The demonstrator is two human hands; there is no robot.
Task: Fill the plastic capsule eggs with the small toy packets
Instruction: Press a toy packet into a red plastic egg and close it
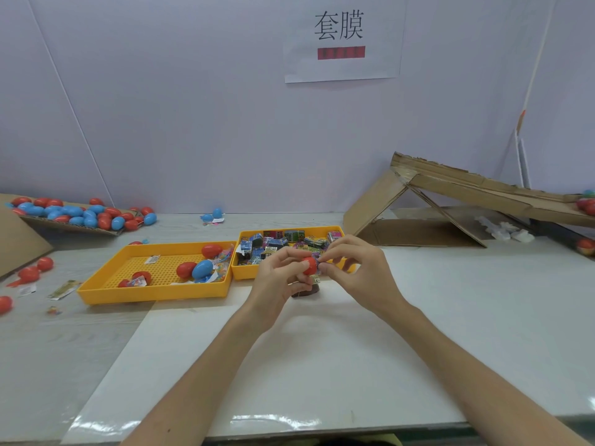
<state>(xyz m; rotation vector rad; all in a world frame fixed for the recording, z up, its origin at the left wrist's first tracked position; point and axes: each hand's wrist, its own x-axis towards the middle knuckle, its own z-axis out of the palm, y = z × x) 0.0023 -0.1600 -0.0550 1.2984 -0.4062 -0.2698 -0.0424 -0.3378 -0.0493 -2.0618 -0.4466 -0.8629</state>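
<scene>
**White bench top, one red egg half being packed**

White sheeting covers the bench below a pale wall with a paper sign (341, 37). Above the sheet the left hand (277, 275) curls fingers and thumb round a red egg half (309, 264). Its open mouth seems to face the right hand (357, 268). That hand pinches a packet (317, 259) between thumb and forefinger right at the mouth, with its other fingers loosely bent. Both wrists are lifted off the bench and the forearms converge, so the two hands almost touch.

The shell looks like thin, smooth, hard plastic. It is probably very light, apt to slip, and likely to flex if squeezed, so the wide band near the rim is the better hold, not the tip. The packet looks like soft, crinkly film that will fold. It is best held by an edge and then pushed in with a fingertip.

Just under the hands lies a small dark thing I cannot identify. Right behind them sits a small yellow tray (240, 274) heaped with packets (273, 242). To the left of the left hand is a larger yellow tray (151, 295) holding a few red and blue eggs. Far out on that side a heap of eggs (80, 215) lies on cardboard. Well off to the right of the right hand stands a cardboard ramp (450, 188).
</scene>
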